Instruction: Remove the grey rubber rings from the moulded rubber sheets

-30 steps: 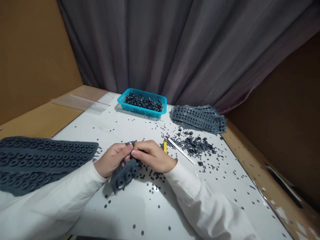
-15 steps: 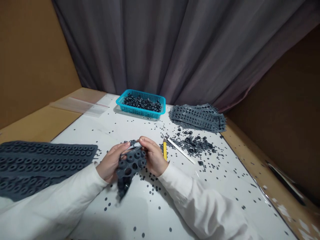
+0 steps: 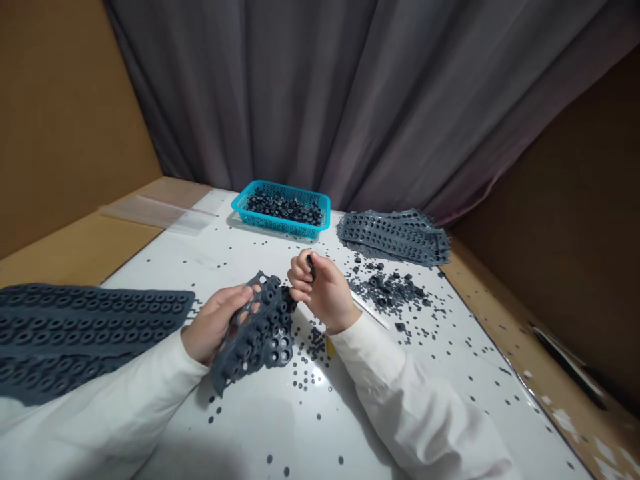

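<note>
My left hand [image 3: 219, 321] grips a dark grey rubber sheet [image 3: 255, 340], bent and full of round holes and raised rings. Just right of the sheet, my right hand [image 3: 323, 288] is closed, with a small black rubber ring piece [image 3: 311, 267] pinched between thumb and fingers. The sheet's right end lies close to the right hand's lower fingers; I cannot tell whether they touch. Under my right hand, a yellow-handled tool [image 3: 331, 347] is mostly hidden, and a white strip [image 3: 370, 311] shows beside the wrist.
A blue basket [image 3: 280, 225] of black rubber pieces stands at the back. Punched sheets [image 3: 395, 237] are stacked at back right, near a pile of loose pieces [image 3: 395, 290]. Uncut ring sheets [image 3: 90, 327] lie left, a clear plastic bag [image 3: 165, 210] behind them. Small dark discs litter the table.
My right hand has come away from the sheet, up and right, holding a small black piece. In my left hand the sheet has turned and spread open.
</note>
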`<state>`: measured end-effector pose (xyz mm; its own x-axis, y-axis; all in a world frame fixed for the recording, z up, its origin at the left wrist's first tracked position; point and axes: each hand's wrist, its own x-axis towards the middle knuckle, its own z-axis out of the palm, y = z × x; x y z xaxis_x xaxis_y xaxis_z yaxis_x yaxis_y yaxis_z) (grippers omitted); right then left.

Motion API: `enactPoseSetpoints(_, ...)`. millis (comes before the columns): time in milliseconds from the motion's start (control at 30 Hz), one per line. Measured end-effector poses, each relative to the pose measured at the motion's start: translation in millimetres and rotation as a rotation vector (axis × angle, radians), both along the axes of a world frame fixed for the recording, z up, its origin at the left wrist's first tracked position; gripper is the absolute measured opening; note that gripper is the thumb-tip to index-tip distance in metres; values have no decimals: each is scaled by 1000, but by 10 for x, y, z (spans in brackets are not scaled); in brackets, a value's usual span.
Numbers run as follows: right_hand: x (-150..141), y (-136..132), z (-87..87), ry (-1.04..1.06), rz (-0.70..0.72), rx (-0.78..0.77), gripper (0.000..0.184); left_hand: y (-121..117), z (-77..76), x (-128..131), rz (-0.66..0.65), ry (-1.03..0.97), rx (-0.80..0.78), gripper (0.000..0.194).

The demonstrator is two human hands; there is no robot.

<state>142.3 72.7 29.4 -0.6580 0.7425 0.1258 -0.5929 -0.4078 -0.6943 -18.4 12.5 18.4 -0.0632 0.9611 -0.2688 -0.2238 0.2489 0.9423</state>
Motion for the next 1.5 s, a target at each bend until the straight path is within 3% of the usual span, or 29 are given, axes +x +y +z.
enactPoseSetpoints(167, 32, 23, -25, -42, 136, -20, 35, 84, -65, -29, -70, 16, -45, 27)
enactPoseSetpoints(300, 24, -1, -18, -87, 166, -29, 39, 158, -164, -104, -169, 72, -115, 25)
enactPoseSetpoints(467, 25, -19, -7, -133, 198, -77, 39, 187, -223, -160, -216, 74, -81, 20)
enactPoseSetpoints(667, 25, -4, -36, -120, 217, -132, 41, 170, -174, -164, -235, 41, -115, 15)
enactPoseSetpoints(833, 17, 0, -45, -129, 174, -144, 45, 185, -143, -158, -157, 55, -18, 11)
enactPoseSetpoints(1067, 23, 53, -62, -276, 53, -277, 14, 184, -175, -161, -224, 202, 125, 22)
enactPoseSetpoints(1200, 51, 83, -50, -370, -14, -267, 4, 172, -182, -137, -188, 279, 206, 24)
enactPoseSetpoints(1300, 63, 54, 0, -550, -79, -91, 11, 157, -171, -120, -172, 287, 264, 23)
enactPoseSetpoints(1433, 84, -63, 124, -935, -345, 578, 25, 112, -136, -116, -220, 387, 409, 19)
enactPoseSetpoints(1500, 102, -125, 178, -1085, -330, 886, 27, 85, -110, -115, -256, 432, 476, 15)
